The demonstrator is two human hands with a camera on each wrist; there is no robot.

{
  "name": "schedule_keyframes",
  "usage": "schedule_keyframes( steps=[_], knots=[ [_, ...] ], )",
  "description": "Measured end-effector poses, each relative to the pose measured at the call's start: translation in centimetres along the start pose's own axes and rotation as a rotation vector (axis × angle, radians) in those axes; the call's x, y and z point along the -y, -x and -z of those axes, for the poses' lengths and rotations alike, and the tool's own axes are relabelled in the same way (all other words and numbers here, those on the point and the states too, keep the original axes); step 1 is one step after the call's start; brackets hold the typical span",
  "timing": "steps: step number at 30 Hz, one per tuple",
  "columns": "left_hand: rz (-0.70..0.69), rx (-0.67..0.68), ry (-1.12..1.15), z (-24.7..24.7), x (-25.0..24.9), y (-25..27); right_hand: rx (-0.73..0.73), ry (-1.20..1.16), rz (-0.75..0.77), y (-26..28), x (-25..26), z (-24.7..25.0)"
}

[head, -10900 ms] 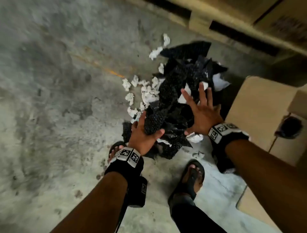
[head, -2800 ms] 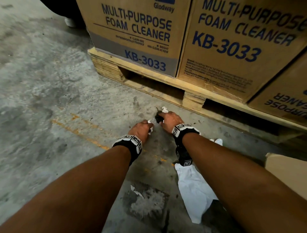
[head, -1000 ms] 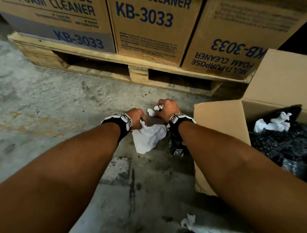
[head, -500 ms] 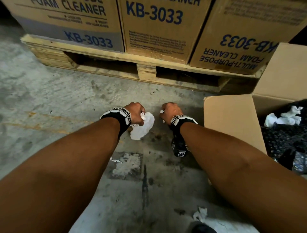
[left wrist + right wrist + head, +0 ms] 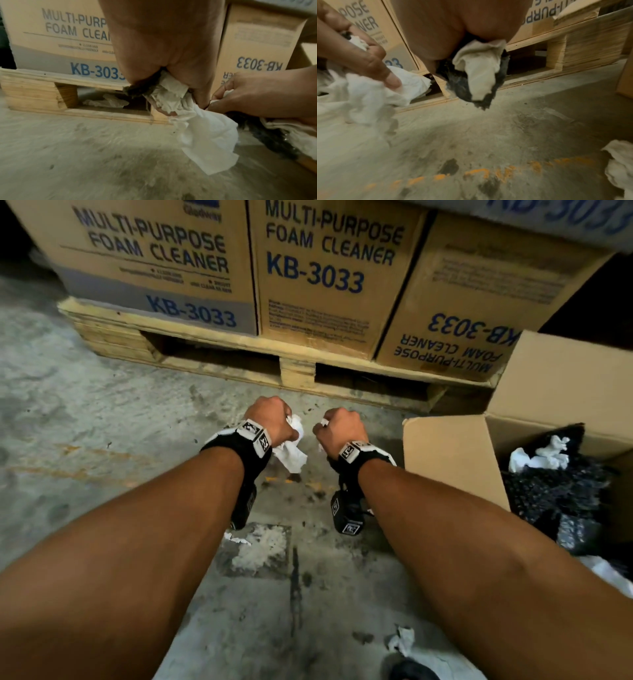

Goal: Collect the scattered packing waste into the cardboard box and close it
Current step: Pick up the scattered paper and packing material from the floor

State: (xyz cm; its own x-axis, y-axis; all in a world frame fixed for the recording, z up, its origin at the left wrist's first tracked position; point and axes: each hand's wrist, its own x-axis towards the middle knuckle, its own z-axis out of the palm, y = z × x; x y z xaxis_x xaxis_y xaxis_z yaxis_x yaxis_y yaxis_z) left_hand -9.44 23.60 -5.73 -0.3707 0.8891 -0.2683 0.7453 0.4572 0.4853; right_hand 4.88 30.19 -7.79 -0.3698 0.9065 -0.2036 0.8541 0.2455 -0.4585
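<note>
We stand over a rough grey concrete floor [image 5: 102,412], blotched with dark stains, a pale scraped patch between the forearms and a broken orange painted line [image 5: 481,174] running across it. Ahead sits a wooden pallet [image 5: 298,371], light timber with dark gaps under its deck; a crumpled clear plastic scrap [image 5: 106,101] lies inside one gap. On the pallet stand printed cartons [image 5: 325,268] marked "MULTI-PURPOSE FOAM CLEANER KB-3033"; the rightmost one has its lettering upside down. Lighting is dim and warm, corners falling to black. Our left hand [image 5: 274,419] is fisted around a wad of white paper [image 5: 291,446], a loose tail of it hanging below the knuckles; the left wrist view shows a bit of dark material bunched in the same grip. Our right hand [image 5: 339,429] is also curled tight, holding a mixed clump of white paper and black wrap [image 5: 476,78] that droops from under the palm. The two fists hang close together above the floor, just in front of the pallet. To the right the open cardboard box [image 5: 452,460] rests on the floor, flaps up, its near flap just beside our right wrist; inside lies black bubble wrap [image 5: 555,491] with white paper pieces [image 5: 537,457] on top. One more crumpled white paper scrap [image 5: 402,642] lies on the concrete near the lower edge of the head view, beside a dark sandal toe [image 5: 411,671].
</note>
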Motion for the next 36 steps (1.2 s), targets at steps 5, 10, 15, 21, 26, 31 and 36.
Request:
schedule_keyframes(
  steps=[5, 10, 15, 21, 26, 31, 36],
  knots=[
    [0.047, -0.018, 0.064, 0.4, -2.5, 5.0, -0.011, 0.011, 0.024, 3.1, -0.5, 4.9],
    [0.102, 0.141, 0.084, -1.5, -5.2, 12.0, 0.019, 0.104, -0.066, 7.3, -6.2, 13.0],
    [0.138, 0.241, 0.101, -0.8, -12.2, 15.4, -0.028, 0.13, -0.232, 13.5, -13.5, 21.6],
    [0.144, 0.332, 0.379, -1.5, -26.1, 15.5, -0.007, 0.016, -0.373, 17.1, -20.2, 27.8],
    [0.228, 0.495, 0.499, -3.8, -35.1, 15.0, -0.041, -0.13, -0.396, 16.7, -24.4, 30.6],
    [0.268, 0.554, 0.662, -5.2, -40.2, 13.8, -0.07, -0.18, -0.415, 15.3, -27.7, 32.7],
    [0.198, 0.652, 0.771, -6.7, -42.5, 13.4, 0.096, -0.238, -0.433, 14.6, -31.0, 33.8]
  ],
)
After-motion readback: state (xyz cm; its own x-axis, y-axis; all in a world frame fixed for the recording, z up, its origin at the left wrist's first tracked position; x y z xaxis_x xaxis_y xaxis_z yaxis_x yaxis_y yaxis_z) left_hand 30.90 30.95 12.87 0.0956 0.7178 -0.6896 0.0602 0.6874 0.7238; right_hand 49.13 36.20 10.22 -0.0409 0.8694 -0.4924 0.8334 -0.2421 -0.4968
